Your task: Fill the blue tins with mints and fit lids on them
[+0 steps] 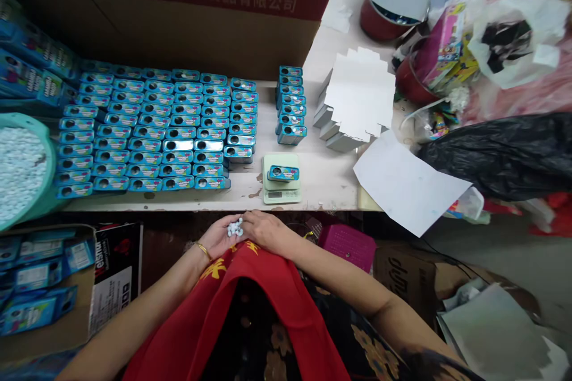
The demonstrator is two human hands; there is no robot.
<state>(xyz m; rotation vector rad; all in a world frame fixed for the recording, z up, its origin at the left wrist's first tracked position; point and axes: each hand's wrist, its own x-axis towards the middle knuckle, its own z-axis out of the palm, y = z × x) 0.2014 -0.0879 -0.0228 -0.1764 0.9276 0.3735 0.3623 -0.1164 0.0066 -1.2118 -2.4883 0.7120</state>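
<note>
My left hand (218, 238) is cupped palm up in front of the table edge, holding a small heap of white and pale blue candies (235, 227). My right hand (267, 232) lies against it, back upward, with fingers bent together beside the candies; whatever they grip is hidden. On the table just beyond, a pale green kitchen scale (292, 192) carries one small blue tin (283, 173). Rows of similar blue tins (149, 144) fill the table to the left. A shorter column of tins (291, 104) stands behind the scale.
A turquoise basin (47, 190) of pale candies is at the far left, above a carton of blue packs (38, 277). A large cardboard box (201, 30) closes off the back. White card pieces (357, 95), a paper sheet (406, 181) and a black plastic bag (500, 155) lie right.
</note>
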